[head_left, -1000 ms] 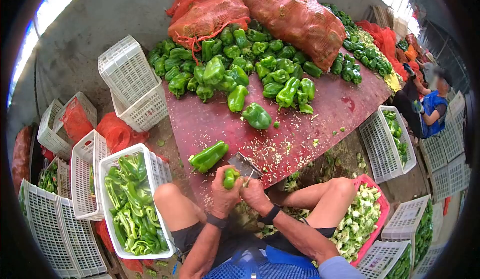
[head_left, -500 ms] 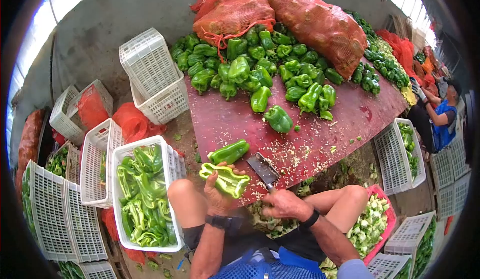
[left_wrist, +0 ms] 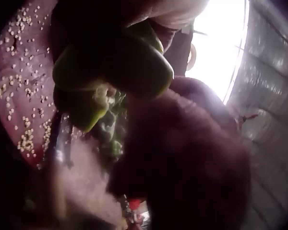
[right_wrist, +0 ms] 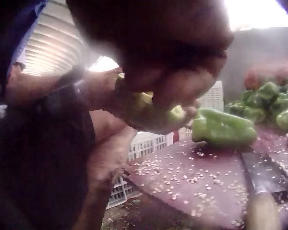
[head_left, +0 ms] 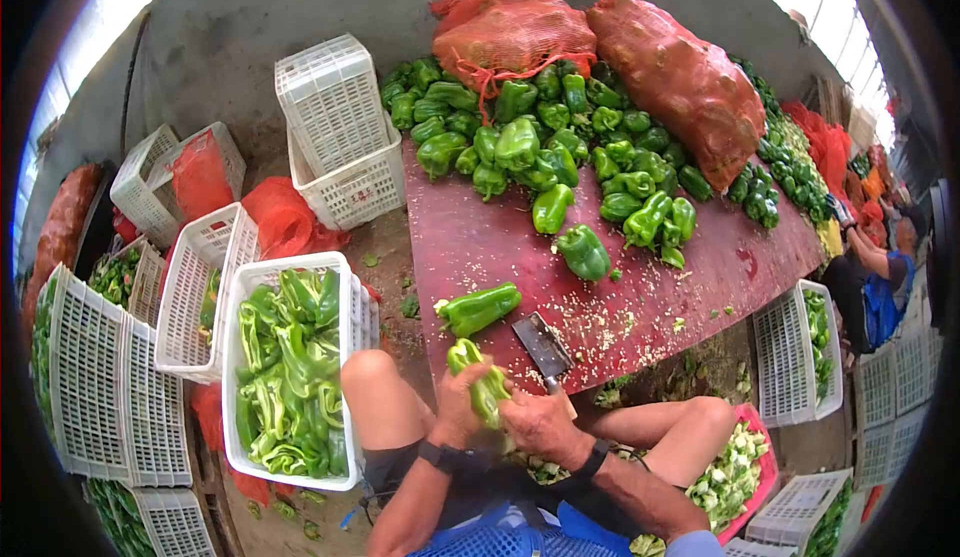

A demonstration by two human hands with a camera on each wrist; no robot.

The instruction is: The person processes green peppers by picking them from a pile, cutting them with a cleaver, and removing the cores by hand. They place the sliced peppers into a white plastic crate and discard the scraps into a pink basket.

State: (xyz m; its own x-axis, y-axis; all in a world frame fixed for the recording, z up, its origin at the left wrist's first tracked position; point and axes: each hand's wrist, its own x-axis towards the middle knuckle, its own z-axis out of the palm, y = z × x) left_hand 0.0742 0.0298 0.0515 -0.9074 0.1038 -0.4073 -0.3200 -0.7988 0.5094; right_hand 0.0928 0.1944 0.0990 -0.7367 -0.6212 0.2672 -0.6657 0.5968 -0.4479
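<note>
My left hand (head_left: pixel 462 407) holds a cut green bell pepper (head_left: pixel 490 393) above the near corner of the red table (head_left: pixel 640 342). My right hand (head_left: pixel 545 429) is close against it, fingers curled at the pepper's lower right side. The left wrist view shows the pepper (left_wrist: pixel 129 67) dark and close, its hollow inside facing the camera. A cleaver (head_left: pixel 543 343) lies on the table, its wooden handle (right_wrist: pixel 262 213) pointing toward me and apart from the right fingers. A whole green pepper (head_left: pixel 480 307) lies left of the blade among scattered seeds.
Piled green peppers (head_left: pixel 520 142) and red mesh sacks (head_left: pixel 675 77) cover the table's back. At left stands a white crate (head_left: pixel 235 397) of cut peppers. A pink tub (head_left: pixel 765 472) of pepper scraps sits by the right knee. Another person (head_left: pixel 880 292) sits at far right.
Half a second ago the pepper lay opened out in the left hand, with the right hand away from it. Now it stands upright between both hands. The view has shifted.
</note>
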